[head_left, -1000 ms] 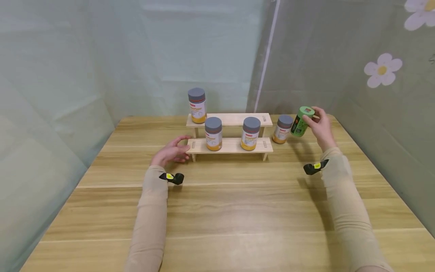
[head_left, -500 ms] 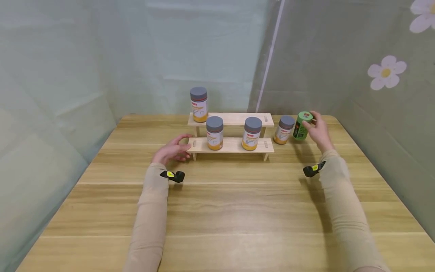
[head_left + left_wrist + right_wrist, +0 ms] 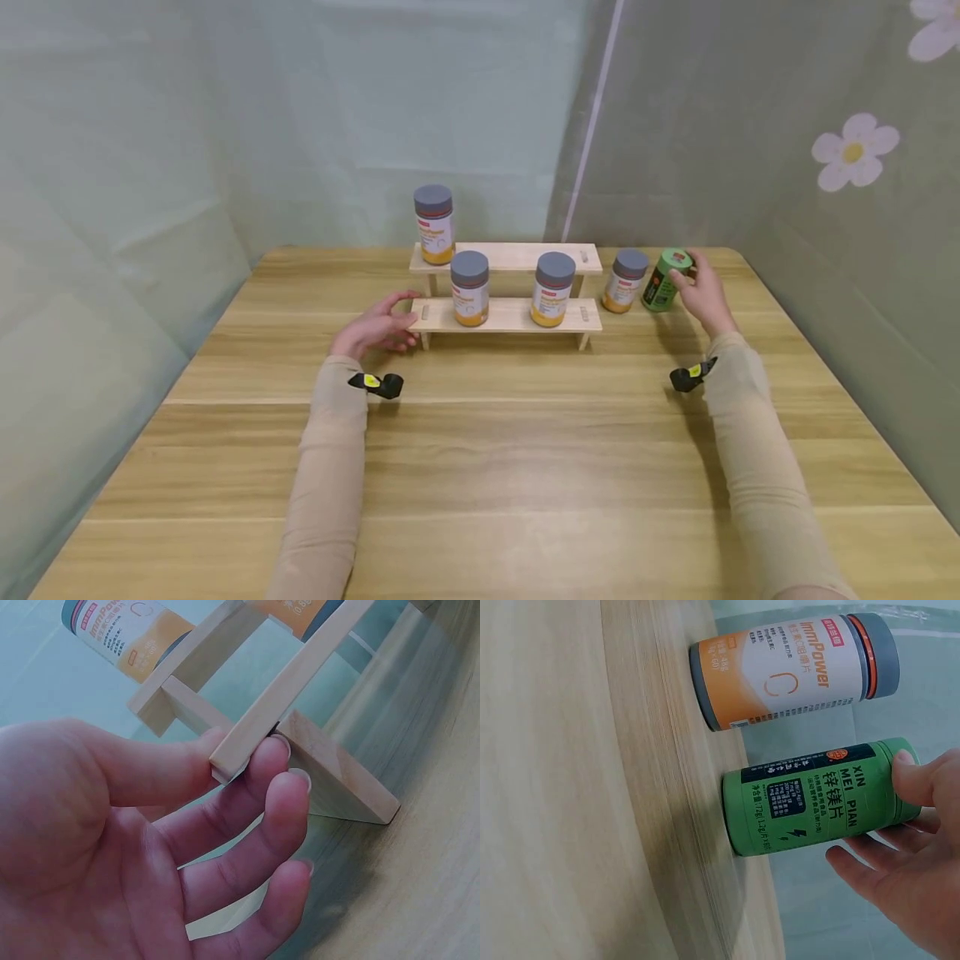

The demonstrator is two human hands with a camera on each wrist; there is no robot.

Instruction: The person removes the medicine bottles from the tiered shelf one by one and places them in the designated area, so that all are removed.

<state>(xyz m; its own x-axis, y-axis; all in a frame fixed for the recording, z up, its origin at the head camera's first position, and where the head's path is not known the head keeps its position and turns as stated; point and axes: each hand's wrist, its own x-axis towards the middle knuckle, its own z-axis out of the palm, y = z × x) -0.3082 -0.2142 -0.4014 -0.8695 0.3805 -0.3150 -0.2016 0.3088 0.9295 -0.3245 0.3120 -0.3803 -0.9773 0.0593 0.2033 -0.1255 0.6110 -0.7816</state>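
At the left end of the lower board of a two-tier wooden stand (image 3: 517, 315), my left hand (image 3: 375, 327) pinches the board between thumb and fingertips. The left wrist view shows the thumb (image 3: 165, 769) on one face and fingers on the other. Over on the right, my right hand (image 3: 922, 847) grips a green supplement bottle (image 3: 810, 799) around its cap end. The bottle's base is at the tabletop. Close beside it stands a white-and-orange bottle with a grey lid (image 3: 795, 671), a small gap between them.
One grey-lidded bottle (image 3: 435, 225) stands at the left of the upper board. Two more, a left one (image 3: 470, 287) and a right one (image 3: 552, 289), stand on the lower board. A fabric backdrop (image 3: 390, 108) rises behind the wooden table (image 3: 510, 467).
The green bottle, tilted and raised a second ago, has come down to the tabletop in my right hand. My left hand keeps its place on the board. The head view has shifted slightly.
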